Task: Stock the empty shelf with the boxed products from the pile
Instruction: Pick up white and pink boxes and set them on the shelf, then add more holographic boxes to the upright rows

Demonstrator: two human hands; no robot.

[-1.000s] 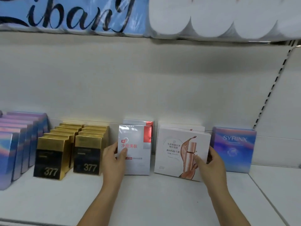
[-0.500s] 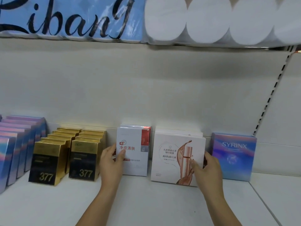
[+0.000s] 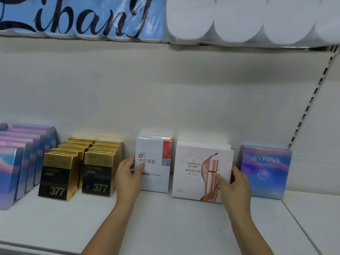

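Since a second ago both front boxes stand squarer on their stacks; your left hand [image 3: 128,178] pinches the left edge of the red-and-white box [image 3: 154,162], thumb on its face, and your right hand [image 3: 234,186] likewise grips the Marubi box [image 3: 196,172] at its right edge. Gaps are narrow, with gold 377 boxes [image 3: 97,173] just beside your left hand and the SYRINX box [image 3: 266,170] just beside your right, and bare shelf [image 3: 165,227] lies toward you.
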